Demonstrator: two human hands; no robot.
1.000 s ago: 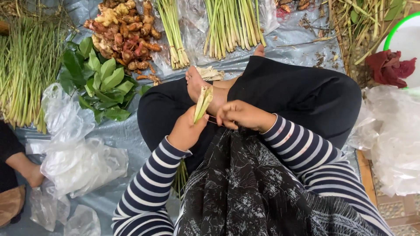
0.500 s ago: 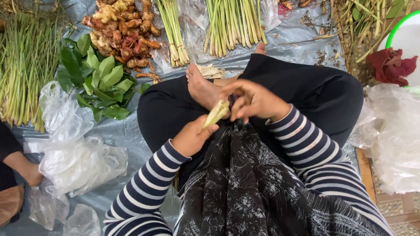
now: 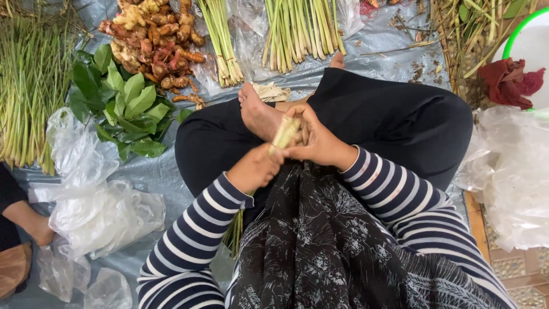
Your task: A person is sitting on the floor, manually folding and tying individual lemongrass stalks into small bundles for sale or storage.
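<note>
Lemongrass lies in rows on the grey sheet (image 3: 394,48) ahead of the crossed legs, with one bundle (image 3: 302,26) straight beyond the hands. Between the hands a single stalk (image 3: 284,134) slants over the lap, pale butt up and away, green tail down past the knee. Left hand (image 3: 255,170) is closed round its middle; right hand (image 3: 314,140) pinches the butt, both equally close.

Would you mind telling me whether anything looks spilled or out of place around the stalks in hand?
Only small things: dirt crumbs and dry scraps lie scattered on the grey sheet, and peeled husks sit by the foot. Both the left hand and right hand hold the lemongrass bundle firmly.
</note>
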